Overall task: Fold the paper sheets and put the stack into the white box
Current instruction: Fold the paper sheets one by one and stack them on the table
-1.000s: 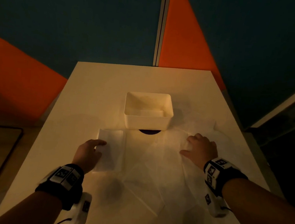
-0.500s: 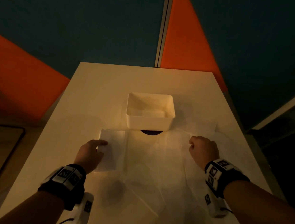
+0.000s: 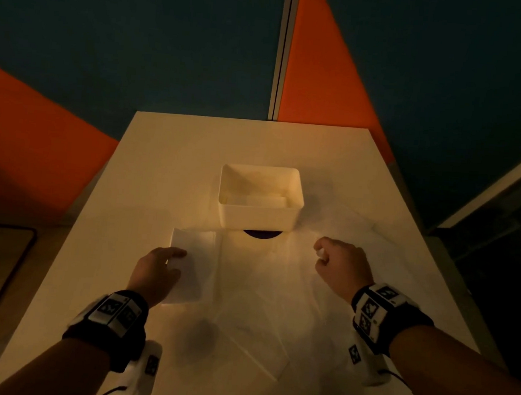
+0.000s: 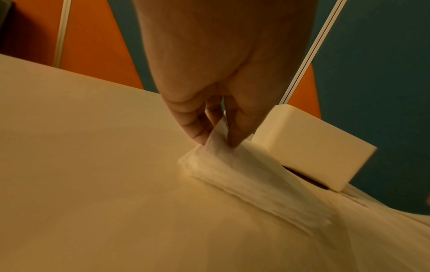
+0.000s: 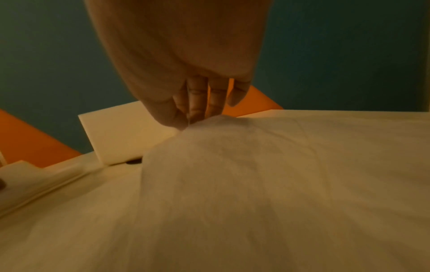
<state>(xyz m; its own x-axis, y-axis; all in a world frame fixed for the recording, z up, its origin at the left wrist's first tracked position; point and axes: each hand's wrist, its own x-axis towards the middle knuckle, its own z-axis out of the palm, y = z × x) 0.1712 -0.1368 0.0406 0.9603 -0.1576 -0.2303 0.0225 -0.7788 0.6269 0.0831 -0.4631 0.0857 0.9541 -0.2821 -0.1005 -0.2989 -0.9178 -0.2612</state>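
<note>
box (image 3: 259,211) mid-table (image 3: 168,165) | folded stack (image 3: 191,245) front-left of box | sheets (image 3: 264,291) before box

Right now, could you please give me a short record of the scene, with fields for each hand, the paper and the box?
left hand: pinches a raised corner of the folded stack, left of the box
right hand: grips a sheet, lifted off the table
loose sheets: spread flat between the hands
box: white, open, upright, beyond the sheets; some folded paper seems to lie inside
</note>
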